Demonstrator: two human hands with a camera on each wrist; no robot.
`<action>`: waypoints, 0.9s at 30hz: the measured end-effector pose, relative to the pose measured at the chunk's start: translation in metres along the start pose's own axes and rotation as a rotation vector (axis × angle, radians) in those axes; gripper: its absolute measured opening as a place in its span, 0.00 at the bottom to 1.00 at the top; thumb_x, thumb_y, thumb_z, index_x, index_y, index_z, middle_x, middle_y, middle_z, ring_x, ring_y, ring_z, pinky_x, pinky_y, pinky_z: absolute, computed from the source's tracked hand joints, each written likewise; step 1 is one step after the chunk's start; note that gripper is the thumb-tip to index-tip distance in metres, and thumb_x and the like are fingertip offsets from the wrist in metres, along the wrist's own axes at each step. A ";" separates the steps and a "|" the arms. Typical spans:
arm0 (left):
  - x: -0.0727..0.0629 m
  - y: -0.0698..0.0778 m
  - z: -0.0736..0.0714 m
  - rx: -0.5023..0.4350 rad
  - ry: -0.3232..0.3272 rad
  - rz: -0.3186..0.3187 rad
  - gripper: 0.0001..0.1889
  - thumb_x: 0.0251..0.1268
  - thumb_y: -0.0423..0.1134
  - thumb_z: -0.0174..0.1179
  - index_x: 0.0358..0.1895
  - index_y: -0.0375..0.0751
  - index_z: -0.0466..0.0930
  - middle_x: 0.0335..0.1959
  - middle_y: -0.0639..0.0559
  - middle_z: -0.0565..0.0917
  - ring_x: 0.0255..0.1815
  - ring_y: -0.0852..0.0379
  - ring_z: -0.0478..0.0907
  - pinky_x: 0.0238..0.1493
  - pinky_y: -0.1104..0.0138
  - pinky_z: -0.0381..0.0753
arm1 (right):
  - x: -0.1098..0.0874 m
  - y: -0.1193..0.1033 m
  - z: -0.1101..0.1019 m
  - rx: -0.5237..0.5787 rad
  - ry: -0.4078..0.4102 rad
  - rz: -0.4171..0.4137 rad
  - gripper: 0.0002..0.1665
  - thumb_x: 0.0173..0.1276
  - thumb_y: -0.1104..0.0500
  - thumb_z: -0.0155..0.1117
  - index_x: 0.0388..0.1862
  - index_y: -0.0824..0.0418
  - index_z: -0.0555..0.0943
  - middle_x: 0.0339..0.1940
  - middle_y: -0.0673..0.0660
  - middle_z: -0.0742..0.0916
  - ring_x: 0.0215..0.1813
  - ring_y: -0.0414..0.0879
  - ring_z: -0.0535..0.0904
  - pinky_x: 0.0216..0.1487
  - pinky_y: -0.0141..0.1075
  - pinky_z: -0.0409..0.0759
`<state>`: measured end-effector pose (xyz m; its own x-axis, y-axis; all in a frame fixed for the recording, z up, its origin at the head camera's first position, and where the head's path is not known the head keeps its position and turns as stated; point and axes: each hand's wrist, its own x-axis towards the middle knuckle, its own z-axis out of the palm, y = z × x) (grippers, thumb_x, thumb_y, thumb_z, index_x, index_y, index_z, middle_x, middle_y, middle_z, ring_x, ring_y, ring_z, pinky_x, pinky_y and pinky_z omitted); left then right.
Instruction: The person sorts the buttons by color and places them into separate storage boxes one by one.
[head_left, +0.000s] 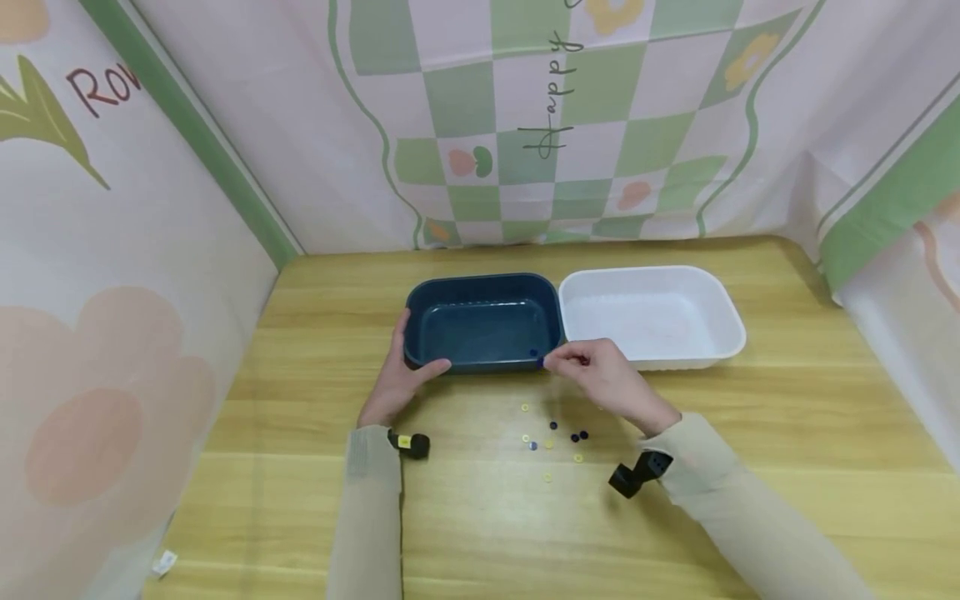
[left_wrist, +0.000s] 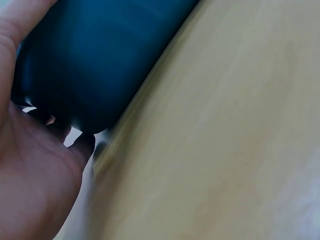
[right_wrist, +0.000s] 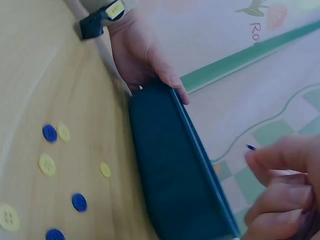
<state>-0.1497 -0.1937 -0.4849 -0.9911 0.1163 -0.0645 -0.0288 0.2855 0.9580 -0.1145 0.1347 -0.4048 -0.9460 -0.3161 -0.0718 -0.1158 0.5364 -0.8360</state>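
A dark teal dish (head_left: 480, 365) stands on the table. My left hand (head_left: 393, 379) grips its left end, thumb over the front rim; in the left wrist view the fingers go round the dish's corner. My right hand (head_left: 600, 375) is over the front right corner of the dish. Between thumb and forefinger it pinches a small blue button (right_wrist: 251, 147), seen edge-on in the right wrist view. A dark spot, perhaps another button, shows inside the dish near that corner. Several blue buttons (right_wrist: 79, 202) and yellow buttons (right_wrist: 47, 164) lie scattered on the table in front.
Touching or nearly touching the teal dish on its right is a white dish (head_left: 675, 364). Both stand on a wooden table (head_left: 480, 533) before a patterned curtain (head_left: 525, 167). A small white scrap (head_left: 163, 563) lies at the table's left edge.
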 end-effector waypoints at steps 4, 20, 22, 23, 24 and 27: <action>0.001 0.000 -0.001 0.001 -0.017 -0.024 0.57 0.53 0.53 0.72 0.77 0.73 0.35 0.77 0.71 0.40 0.78 0.55 0.37 0.73 0.46 0.43 | 0.006 0.003 0.001 0.129 0.065 0.082 0.21 0.72 0.47 0.59 0.49 0.63 0.85 0.28 0.57 0.83 0.30 0.47 0.70 0.27 0.34 0.69; -0.001 -0.002 0.001 0.008 0.013 0.023 0.56 0.51 0.57 0.72 0.75 0.78 0.37 0.76 0.74 0.42 0.78 0.55 0.39 0.73 0.44 0.44 | 0.022 -0.001 0.007 0.523 0.125 0.247 0.28 0.71 0.45 0.60 0.56 0.67 0.79 0.12 0.47 0.65 0.13 0.41 0.59 0.15 0.31 0.55; -0.002 -0.001 0.001 0.013 0.014 0.024 0.57 0.50 0.59 0.72 0.75 0.78 0.37 0.76 0.74 0.42 0.78 0.54 0.40 0.72 0.43 0.45 | 0.023 -0.001 0.009 0.561 0.125 0.256 0.29 0.72 0.46 0.60 0.59 0.68 0.78 0.13 0.47 0.66 0.13 0.40 0.59 0.16 0.30 0.55; -0.001 -0.001 0.001 0.015 0.012 0.024 0.57 0.49 0.59 0.72 0.75 0.78 0.37 0.76 0.74 0.42 0.78 0.53 0.40 0.72 0.43 0.45 | 0.024 -0.001 0.009 0.573 0.128 0.260 0.28 0.73 0.47 0.59 0.59 0.68 0.77 0.13 0.47 0.66 0.13 0.40 0.59 0.16 0.30 0.55; -0.001 -0.001 0.001 0.017 0.010 0.023 0.57 0.49 0.60 0.72 0.75 0.78 0.37 0.76 0.73 0.42 0.78 0.53 0.40 0.72 0.43 0.45 | 0.024 -0.001 0.009 0.582 0.130 0.263 0.28 0.73 0.47 0.59 0.60 0.69 0.77 0.14 0.47 0.66 0.13 0.40 0.59 0.16 0.29 0.55; -0.001 -0.001 0.001 0.016 0.008 0.013 0.57 0.48 0.60 0.73 0.75 0.79 0.37 0.76 0.74 0.42 0.78 0.54 0.39 0.72 0.43 0.45 | 0.024 -0.001 0.010 0.590 0.126 0.272 0.29 0.73 0.47 0.58 0.61 0.69 0.76 0.15 0.47 0.67 0.14 0.39 0.60 0.16 0.29 0.56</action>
<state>-0.1485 -0.1928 -0.4857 -0.9924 0.1124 -0.0500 -0.0142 0.2988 0.9542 -0.1344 0.1189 -0.4114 -0.9505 -0.1168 -0.2879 0.2834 0.0541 -0.9575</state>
